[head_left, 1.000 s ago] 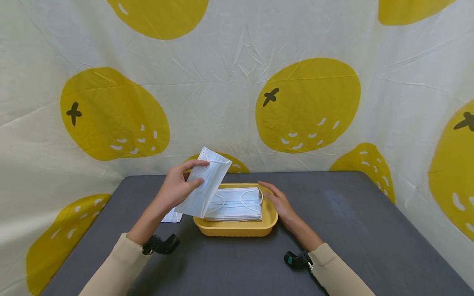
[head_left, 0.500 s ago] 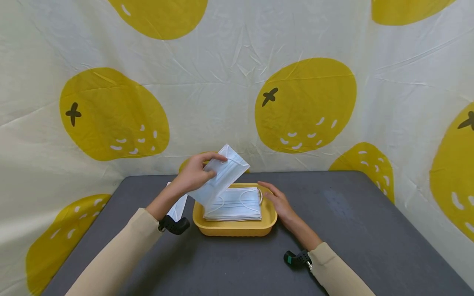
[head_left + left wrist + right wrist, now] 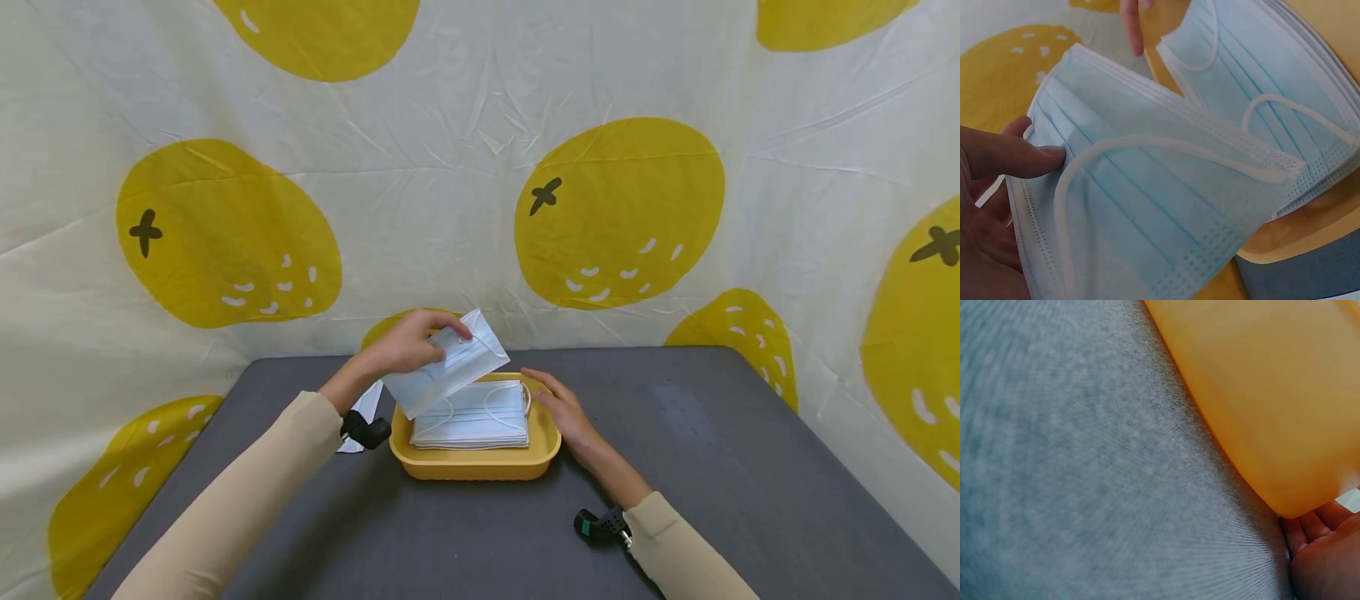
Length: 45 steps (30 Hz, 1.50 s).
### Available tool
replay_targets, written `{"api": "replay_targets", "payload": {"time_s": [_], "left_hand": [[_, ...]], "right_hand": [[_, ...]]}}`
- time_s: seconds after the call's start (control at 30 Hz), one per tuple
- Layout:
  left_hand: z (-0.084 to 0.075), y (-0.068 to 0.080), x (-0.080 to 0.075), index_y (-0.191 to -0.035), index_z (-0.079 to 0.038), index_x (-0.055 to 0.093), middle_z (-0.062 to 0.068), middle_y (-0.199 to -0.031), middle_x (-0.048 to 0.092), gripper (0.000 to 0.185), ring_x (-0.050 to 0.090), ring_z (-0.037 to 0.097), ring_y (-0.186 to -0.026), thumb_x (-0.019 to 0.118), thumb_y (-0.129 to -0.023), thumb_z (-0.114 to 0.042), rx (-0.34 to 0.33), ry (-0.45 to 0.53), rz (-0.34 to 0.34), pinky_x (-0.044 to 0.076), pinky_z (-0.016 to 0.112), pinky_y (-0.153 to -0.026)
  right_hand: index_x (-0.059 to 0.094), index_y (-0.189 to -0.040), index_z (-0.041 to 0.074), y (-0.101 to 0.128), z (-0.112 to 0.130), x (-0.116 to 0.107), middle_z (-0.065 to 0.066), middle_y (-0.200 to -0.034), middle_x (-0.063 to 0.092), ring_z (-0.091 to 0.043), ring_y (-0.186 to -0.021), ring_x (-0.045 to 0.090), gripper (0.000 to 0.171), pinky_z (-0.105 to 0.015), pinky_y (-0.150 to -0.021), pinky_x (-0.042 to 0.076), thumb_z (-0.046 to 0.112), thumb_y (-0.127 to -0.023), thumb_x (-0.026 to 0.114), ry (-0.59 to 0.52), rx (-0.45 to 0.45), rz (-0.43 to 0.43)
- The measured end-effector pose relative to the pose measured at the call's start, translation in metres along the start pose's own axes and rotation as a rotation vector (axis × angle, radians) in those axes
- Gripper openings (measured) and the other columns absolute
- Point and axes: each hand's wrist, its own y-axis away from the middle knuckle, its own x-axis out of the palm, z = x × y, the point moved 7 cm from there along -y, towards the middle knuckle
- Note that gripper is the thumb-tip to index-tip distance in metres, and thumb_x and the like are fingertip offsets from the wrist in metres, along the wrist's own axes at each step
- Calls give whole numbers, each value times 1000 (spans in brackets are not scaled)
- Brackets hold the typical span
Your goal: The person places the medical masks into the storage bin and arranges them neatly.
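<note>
Left hand (image 3: 408, 343): pinches one face mask (image 3: 450, 367), held tilted above yellow tray (image 3: 480, 462), far-left end. Right hand (image 3: 567, 412): fingers straight, resting against tray's right wall. Mask stack (image 3: 472, 417): in tray.

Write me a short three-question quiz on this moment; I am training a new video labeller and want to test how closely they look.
1. True or false: the left hand holds one face mask above the yellow tray.
2. What does the right hand touch? A) the tray's right side B) the held mask C) only the grey table
3. Fill in: the stack of masks lies ____ the tray.

Key: 1 true. 2 A; the right wrist view shows the hand against the tray's outer wall. 3 inside.
</note>
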Motion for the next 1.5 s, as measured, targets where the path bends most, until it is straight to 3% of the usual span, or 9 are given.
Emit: {"api": "replay_targets", "payload": {"time_s": [0.17,0.37,0.47,0.6,0.73,0.93,1.17,1.5], "left_hand": [[2,-10,9,-117,-16,77,6,-134,69,50,58,28,-130,58,-79,11,24,10,85,46,47,-111],[4,-18,23,-117,-16,77,3,-131,69,51,54,25,-123,60,-78,12,11,19,215,44,41,-106],[3,-23,32,-116,-14,77,5,-131,70,51,54,26,-121,61,-76,14,37,16,273,44,41,-106],[4,-29,45,-115,-12,78,8,-134,67,52,54,24,-122,62,-74,16,59,31,343,43,41,-110],[7,-33,58,-115,-11,78,8,-131,67,52,53,22,-117,62,-75,18,45,56,401,42,36,-107],[8,-36,71,-115,-14,78,6,-133,66,55,50,20,-109,57,-75,18,28,32,450,40,30,-92],[9,-38,85,-116,-7,77,8,-128,70,58,49,20,-105,50,-74,23,42,66,496,39,26,-76],[14,-40,93,-114,-16,78,6,-136,67,59,49,23,-111,50,-78,22,13,-56,500,37,33,-92]], "right_hand": [[52,-151,9,1,-1,0,-14,-162,43,-30,-153,35,45,-49,-126,28,9,-108,43,-15,-1,0],[52,-152,9,1,-2,-1,-13,-163,43,-30,-154,34,45,-51,-125,29,9,-108,42,-13,-9,2],[52,-151,9,0,-3,-1,-12,-163,43,-30,-154,33,45,-51,-126,28,8,-108,42,-7,-10,0],[53,-151,10,0,-3,-2,-11,-162,44,-29,-154,33,45,-50,-126,26,8,-107,42,-6,-3,-6],[53,-150,9,0,-3,-3,-13,-162,44,-30,-154,33,45,-50,-127,25,8,-107,42,13,-8,-11],[53,-151,10,0,-3,-3,-13,-162,43,-31,-154,31,45,-50,-127,24,9,-107,43,25,-2,-16],[53,-151,11,0,-5,-3,-12,-163,42,-29,-154,31,45,-50,-127,24,10,-107,42,11,-2,-6],[51,-152,11,0,-3,-1,-11,-164,41,-27,-152,34,45,-47,-124,29,12,-109,42,0,-3,9]]}}
